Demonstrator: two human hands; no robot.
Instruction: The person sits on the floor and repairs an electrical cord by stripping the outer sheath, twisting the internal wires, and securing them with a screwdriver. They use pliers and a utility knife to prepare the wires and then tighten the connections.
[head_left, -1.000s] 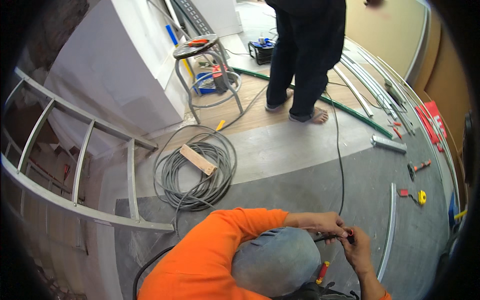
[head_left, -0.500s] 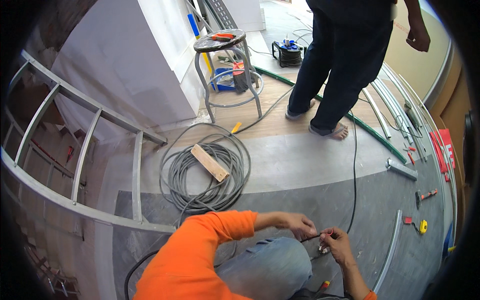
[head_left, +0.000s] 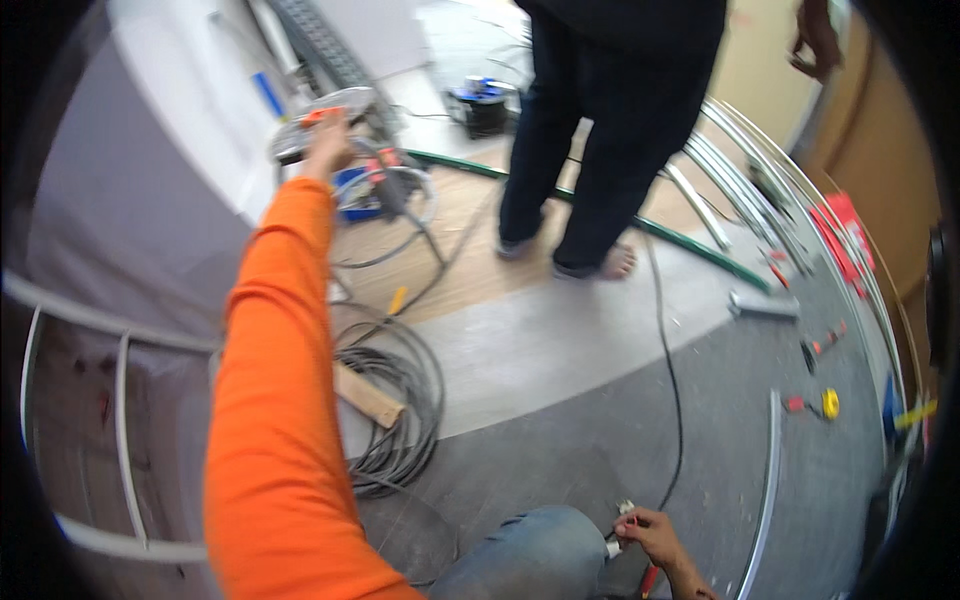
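Note:
My left arm in an orange sleeve stretches forward to the round stool (head_left: 358,98). At the stool top, my left hand (head_left: 330,147) touches an orange-handled hand tool (head_left: 322,116); blur hides how the fingers sit on it. Beside my bent knee (head_left: 540,545), my right hand (head_left: 652,535) is closed with fingertips pinched. It holds a small white electrical piece (head_left: 625,508), its exact kind unclear. A dark cable (head_left: 672,385) runs down the floor toward this hand. Under it a red-handled tool (head_left: 649,580) shows in part.
Coiled grey cable (head_left: 425,400) lies ahead with a wood block (head_left: 368,396) on it. A ladder (head_left: 125,440) lies at left. Another person (head_left: 610,130) stands ahead beside a green bar (head_left: 700,250). Metal channels, a hammer (head_left: 822,345) and a tape measure (head_left: 829,403) lie at right.
My left hand has let go of the cable by my knee and swung forward and left to the stool. My right hand stays low by the knee. The whole view has shifted.

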